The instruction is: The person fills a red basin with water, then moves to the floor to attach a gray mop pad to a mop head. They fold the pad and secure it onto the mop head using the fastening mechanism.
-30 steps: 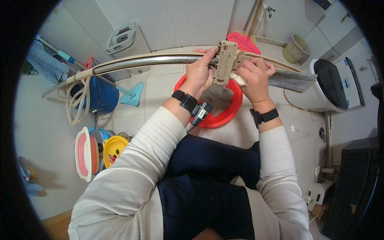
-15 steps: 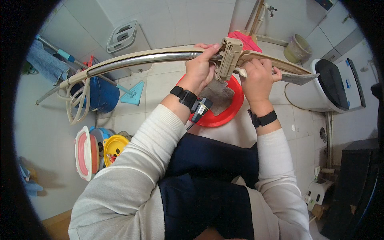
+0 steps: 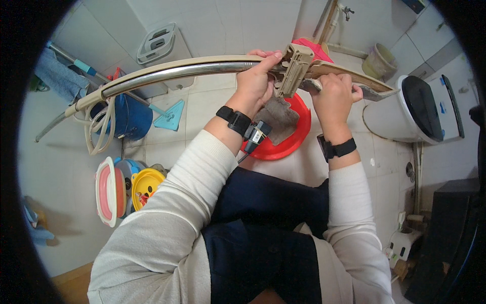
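A long mop-like tool with a beige and shiny metal pole [image 3: 174,73] lies across the view, its far left end near the wall. My left hand [image 3: 251,88] is closed round the pole just beside the beige plastic head joint [image 3: 295,71]. On the other side of that joint, my right hand [image 3: 335,99] is closed on a grey cloth pad [image 3: 377,93] along the beige head plate [image 3: 349,76]. What its fingertips press on is partly hidden. Below, a second grey cloth [image 3: 278,120] lies in a red basin [image 3: 298,139].
At left stand a blue bucket [image 3: 132,119], a light blue triangular tool head [image 3: 169,116], a pink basin [image 3: 105,191] and a yellow basin [image 3: 147,185]. A lidded bin [image 3: 157,48] stands behind. At right are a toilet [image 3: 385,119] and a small bin [image 3: 378,62].
The pole's left end has dipped and the head has shifted slightly right. My right hand has moved a little right along the pad, still gripping it.
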Motion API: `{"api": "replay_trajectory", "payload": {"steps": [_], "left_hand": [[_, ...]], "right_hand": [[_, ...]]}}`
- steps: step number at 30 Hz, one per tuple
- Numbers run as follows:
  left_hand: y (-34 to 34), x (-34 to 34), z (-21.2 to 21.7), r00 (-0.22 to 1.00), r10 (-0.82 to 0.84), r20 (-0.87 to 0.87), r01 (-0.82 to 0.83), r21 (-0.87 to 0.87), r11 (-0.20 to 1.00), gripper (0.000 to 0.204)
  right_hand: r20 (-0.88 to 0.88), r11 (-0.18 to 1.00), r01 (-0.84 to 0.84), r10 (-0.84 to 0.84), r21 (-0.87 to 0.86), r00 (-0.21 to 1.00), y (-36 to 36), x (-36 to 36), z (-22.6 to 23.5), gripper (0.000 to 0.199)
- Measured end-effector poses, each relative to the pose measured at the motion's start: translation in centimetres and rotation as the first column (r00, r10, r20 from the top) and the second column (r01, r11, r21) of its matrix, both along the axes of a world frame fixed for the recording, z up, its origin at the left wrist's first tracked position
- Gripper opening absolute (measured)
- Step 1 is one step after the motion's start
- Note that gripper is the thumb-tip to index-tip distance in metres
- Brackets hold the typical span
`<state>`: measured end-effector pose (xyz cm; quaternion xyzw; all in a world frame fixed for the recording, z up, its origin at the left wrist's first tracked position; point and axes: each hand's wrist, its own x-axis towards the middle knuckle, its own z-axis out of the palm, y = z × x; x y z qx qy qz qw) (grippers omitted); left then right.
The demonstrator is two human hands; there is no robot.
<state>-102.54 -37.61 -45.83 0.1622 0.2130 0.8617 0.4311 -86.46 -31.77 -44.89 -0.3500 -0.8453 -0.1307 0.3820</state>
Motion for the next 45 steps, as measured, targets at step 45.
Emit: {"api": "replay_trajectory", "payload": {"steps": [45], "left_hand": [[0.0, -2.2, -0.3, 0.999, 0.026, -0.043, -0.029, -0.068, 0.997, 0.025]], "right_hand": [[0.045, 0.995, -0.005, 0.01, -0.103, 0.999, 3.4, 2.7, 0.0, 0.031]]}}
